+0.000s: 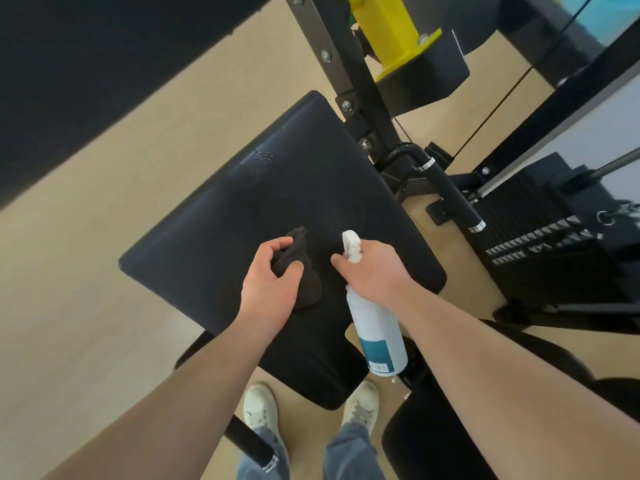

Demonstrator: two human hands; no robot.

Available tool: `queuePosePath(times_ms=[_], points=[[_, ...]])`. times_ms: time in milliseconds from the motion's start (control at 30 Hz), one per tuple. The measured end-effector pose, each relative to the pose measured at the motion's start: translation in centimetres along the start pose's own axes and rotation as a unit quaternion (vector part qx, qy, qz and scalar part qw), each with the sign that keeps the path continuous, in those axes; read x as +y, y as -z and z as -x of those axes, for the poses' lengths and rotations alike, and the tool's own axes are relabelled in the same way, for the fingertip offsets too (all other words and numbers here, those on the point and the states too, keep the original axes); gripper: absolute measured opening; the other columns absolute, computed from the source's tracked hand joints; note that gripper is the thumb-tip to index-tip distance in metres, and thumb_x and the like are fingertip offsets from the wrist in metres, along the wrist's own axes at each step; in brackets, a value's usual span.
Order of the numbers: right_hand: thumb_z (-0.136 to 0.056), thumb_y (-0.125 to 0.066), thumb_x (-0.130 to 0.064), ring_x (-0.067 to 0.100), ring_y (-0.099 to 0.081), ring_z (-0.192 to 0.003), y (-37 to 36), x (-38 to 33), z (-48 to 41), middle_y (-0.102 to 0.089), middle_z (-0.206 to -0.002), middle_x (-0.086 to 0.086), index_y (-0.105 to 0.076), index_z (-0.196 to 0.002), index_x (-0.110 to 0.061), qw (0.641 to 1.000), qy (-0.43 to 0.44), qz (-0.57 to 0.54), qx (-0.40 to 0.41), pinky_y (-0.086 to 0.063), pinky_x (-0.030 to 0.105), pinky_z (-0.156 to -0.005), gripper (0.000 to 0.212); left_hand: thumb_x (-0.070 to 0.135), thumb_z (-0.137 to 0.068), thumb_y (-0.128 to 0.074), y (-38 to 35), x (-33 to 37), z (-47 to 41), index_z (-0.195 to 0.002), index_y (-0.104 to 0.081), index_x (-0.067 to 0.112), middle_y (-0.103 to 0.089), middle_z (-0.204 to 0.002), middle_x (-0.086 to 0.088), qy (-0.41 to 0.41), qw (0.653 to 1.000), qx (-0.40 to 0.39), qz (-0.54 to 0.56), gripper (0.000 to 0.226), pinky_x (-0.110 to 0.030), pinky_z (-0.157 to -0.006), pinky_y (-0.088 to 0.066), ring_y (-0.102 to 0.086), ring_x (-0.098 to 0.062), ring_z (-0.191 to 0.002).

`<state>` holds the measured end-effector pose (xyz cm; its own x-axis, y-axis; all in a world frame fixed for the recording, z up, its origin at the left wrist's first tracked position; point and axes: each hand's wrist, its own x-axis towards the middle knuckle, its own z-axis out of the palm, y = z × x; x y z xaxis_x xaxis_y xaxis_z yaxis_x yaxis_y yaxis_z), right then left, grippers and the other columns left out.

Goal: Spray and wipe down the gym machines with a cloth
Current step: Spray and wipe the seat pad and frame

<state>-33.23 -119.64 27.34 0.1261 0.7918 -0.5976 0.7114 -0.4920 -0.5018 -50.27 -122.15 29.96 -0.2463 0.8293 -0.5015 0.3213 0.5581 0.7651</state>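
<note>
Over the black pad (207, 220), our left hand (268, 285) gripped a bunched dark cloth (310, 282). Just right of it, our right hand (374, 271) curled round the neck of the white bottle (377, 330), its nozzle pointing far. A wet patch (261, 157) glistened on the pad's far part.

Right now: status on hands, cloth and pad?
Left hand grips dark cloth over seat pad. Right hand holds spray bottle, nozzle toward pad. Wet patch at pad's far end, unwiped.
</note>
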Motion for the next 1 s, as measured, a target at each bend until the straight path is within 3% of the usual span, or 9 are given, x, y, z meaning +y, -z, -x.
queuePosePath(times_ms=[100, 233, 433, 533, 633, 733, 833, 900, 1000], points=[[-0.097, -0.058, -0.055, 0.014, -0.061, -0.069, -1.5, -1.6, 0.9, -0.057, -0.078, -0.006, -0.051, -0.084, -0.025, 0.999, 0.005, 0.036, -0.007, -0.058, 0.029, -0.074, 0.034, 0.023, -0.098, -0.063, 1.6, -0.7, 0.6, -0.127, -0.057, 0.042, -0.061, -0.116, 0.020, 0.002, 1.000, 0.018, 0.001, 0.035, -0.016, -0.068, -0.046, -0.062, -0.004, -0.096], [-0.094, -0.060, -0.056, 0.014, -0.061, -0.077, -3.6, -3.3, 2.0, -0.054, -0.080, -0.010, -0.051, -0.096, -0.026, 0.998, 0.037, 0.029, -0.038, -0.058, 0.033, -0.081, 0.032, 0.022, -0.100, -0.062, 3.7, -1.9, 1.2, -0.128, -0.055, 0.041, -0.059, -0.113, 0.022, -0.005, 0.999, 0.031, -0.012, 0.034, -0.013, -0.066, -0.045, -0.061, -0.006, -0.096], [-0.097, -0.059, -0.051, 0.013, -0.060, -0.067, -6.7, -4.7, 4.1, -0.058, -0.076, -0.006, -0.056, -0.085, -0.021, 0.996, 0.061, 0.065, -0.024, -0.048, 0.021, -0.061, 0.033, 0.019, -0.099, -0.061, 6.6, -4.1, 2.3, -0.126, -0.056, 0.039, -0.061, -0.111, 0.017, 0.011, 0.997, 0.068, 0.023, 0.034, -0.021, -0.070, -0.051, -0.063, -0.009, -0.095], [-0.099, -0.059, -0.048, 0.012, -0.059, -0.064, -7.6, -4.9, 4.7, -0.056, -0.074, -0.007, -0.057, -0.088, -0.022, 0.995, 0.053, 0.077, -0.027, -0.044, 0.017, -0.058, 0.028, 0.019, -0.100, -0.059, 8.1, -5.1, 3.0, -0.127, -0.055, 0.040, -0.061, -0.109, 0.012, 0.034, 0.995, 0.083, 0.040, 0.034, -0.030, -0.072, -0.059, -0.063, -0.012, -0.092], [-0.098, -0.057, -0.047, 0.011, -0.056, -0.063, -8.2, -5.1, 5.2, -0.061, -0.082, -0.006, -0.062, -0.101, -0.020, 0.995, 0.044, 0.086, -0.029, -0.041, 0.016, -0.055, 0.027, 0.019, -0.100, -0.059, 9.3, -6.1, 3.5, -0.129, -0.054, 0.037, -0.061, -0.110, 0.010, 0.034, 0.996, 0.081, 0.035, 0.034, -0.032, -0.072, -0.061, -0.063, -0.015, -0.094], [-0.097, -0.058, -0.048, 0.011, -0.056, -0.069, -8.7, -5.4, 5.7, -0.062, -0.099, -0.006, -0.049, -0.125, -0.030, 0.996, 0.060, 0.050, -0.047, -0.043, 0.020, -0.057, 0.034, 0.019, -0.100, -0.060, 10.2, -6.9, 3.8, -0.129, -0.054, 0.037, -0.059, -0.114, 0.005, 0.043, 0.995, 0.074, 0.045, 0.034, -0.040, -0.069, -0.065, -0.063, -0.020, -0.097], [-0.099, -0.057, -0.046, 0.015, -0.064, -0.076, -9.3, -6.0, 6.4, -0.065, -0.093, -0.005, -0.058, -0.108, -0.025, 0.992, 0.088, 0.066, -0.058, -0.059, 0.030, -0.075, 0.022, 0.019, -0.100, -0.060, 10.9, -7.1, 4.1, -0.130, -0.054, 0.035, -0.059, -0.115, 0.004, 0.048, 0.995, 0.070, 0.046, 0.034, -0.030, -0.059, -0.063, -0.063, -0.021, -0.096], [-0.098, -0.058, -0.047, 0.016, -0.066, -0.075, -9.9, -6.2, 6.8, -0.064, -0.085, -0.005, -0.062, -0.096, -0.022, 0.990, 0.094, 0.085, -0.056, -0.061, 0.033, -0.079, 0.025, 0.019, -0.101, -0.060, 11.3, -7.2, 4.2, -0.130, -0.054, 0.034, -0.059, -0.115, 0.005, 0.050, 0.995, 0.072, 0.047, 0.034, -0.022, -0.054, -0.058, -0.063, -0.020, -0.094], [-0.097, -0.059, -0.050, 0.018, -0.066, -0.075, -10.8, -6.5, 7.4, -0.062, -0.082, -0.005, -0.062, -0.095, -0.021, 0.988, 0.090, 0.098, -0.071, -0.062, 0.033, -0.078, 0.030, 0.018, -0.100, -0.060, 12.0, -7.4, 4.3, -0.129, -0.055, 0.034, -0.059, -0.115, 0.005, 0.060, 0.994, 0.077, 0.057, 0.034, -0.033, -0.059, -0.064, -0.064, -0.022, -0.095]])
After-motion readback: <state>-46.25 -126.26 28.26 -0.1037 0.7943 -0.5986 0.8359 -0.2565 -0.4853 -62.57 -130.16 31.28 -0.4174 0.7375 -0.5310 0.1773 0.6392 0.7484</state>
